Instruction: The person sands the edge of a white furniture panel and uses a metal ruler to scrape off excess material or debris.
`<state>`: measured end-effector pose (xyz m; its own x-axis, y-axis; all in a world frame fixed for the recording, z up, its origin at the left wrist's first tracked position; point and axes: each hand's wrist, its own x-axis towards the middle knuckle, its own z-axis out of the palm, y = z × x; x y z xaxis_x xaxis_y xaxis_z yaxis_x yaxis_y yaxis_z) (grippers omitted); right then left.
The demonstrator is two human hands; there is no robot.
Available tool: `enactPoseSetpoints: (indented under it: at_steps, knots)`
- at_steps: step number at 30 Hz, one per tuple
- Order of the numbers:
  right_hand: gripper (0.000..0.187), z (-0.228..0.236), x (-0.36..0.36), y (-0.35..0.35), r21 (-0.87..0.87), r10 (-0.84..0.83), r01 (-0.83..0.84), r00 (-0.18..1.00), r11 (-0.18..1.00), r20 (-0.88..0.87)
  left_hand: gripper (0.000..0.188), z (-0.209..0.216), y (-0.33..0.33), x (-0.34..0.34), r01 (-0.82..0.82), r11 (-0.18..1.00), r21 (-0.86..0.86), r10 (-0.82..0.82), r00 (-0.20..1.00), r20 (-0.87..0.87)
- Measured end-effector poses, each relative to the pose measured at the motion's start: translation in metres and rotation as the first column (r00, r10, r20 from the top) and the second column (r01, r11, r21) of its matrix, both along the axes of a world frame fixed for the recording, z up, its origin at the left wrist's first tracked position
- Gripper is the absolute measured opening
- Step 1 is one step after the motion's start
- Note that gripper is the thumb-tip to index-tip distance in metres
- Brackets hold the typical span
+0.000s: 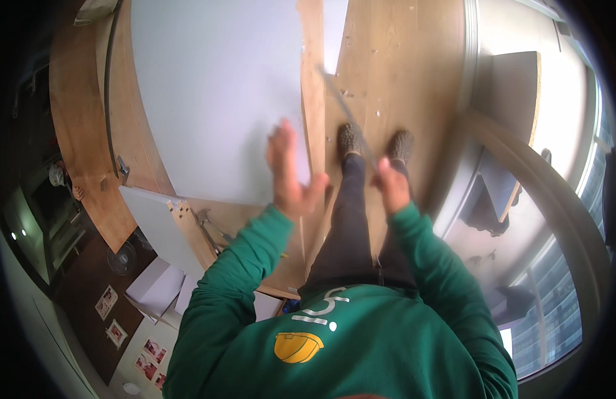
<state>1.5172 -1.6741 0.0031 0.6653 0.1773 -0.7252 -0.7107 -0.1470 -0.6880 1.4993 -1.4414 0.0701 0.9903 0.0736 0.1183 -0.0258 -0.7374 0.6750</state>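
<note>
A large white panel (211, 100) lies in front of me, with a light wooden strip (312, 100) along its right edge. My left hand (289, 174) is over the panel's near right part, thumb apart from the fingers. It holds nothing; blur hides whether it touches the surface. On the right, my right hand (391, 183) is closed round the near end of a long, thin grey tool (348, 110). The tool slants forward and left, its far end by the wooden strip. Motion smears it, so its exact kind does not show.
My shoes (350, 138) stand on a wooden floor (404, 66) with small scraps. At left are a long brown board (89, 133), a white board piece (158, 216) and a hammer-like tool (206, 217). A curved beige rail (547, 169) runs along the right.
</note>
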Motion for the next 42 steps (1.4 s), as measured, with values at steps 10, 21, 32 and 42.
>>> enactPoseSetpoints:
  at_steps: [10,21,32,42]
  knots:
    - [0.058,-0.022,0.035,0.14,0.305,0.013,0.006,0.998,0.952,-0.061,0.072,0.005,0.082,0.169,0.046,0.748,-0.662,0.153,0.959,0.238]
    - [0.058,-0.025,0.033,0.15,0.197,-0.031,0.06,0.989,0.979,-0.144,0.064,-0.035,0.077,0.18,0.305,0.546,-0.78,0.104,0.9,0.424]
    - [0.052,-0.027,0.026,0.164,0.15,-0.155,0.171,0.982,0.974,-0.111,0.072,-0.041,0.073,0.172,0.231,0.615,-0.754,0.127,0.915,0.384]
    - [0.055,-0.016,0.025,0.157,0.118,-0.084,0.097,0.991,0.988,-0.108,0.073,-0.02,0.058,0.172,0.11,0.662,-0.742,0.298,0.869,0.396]
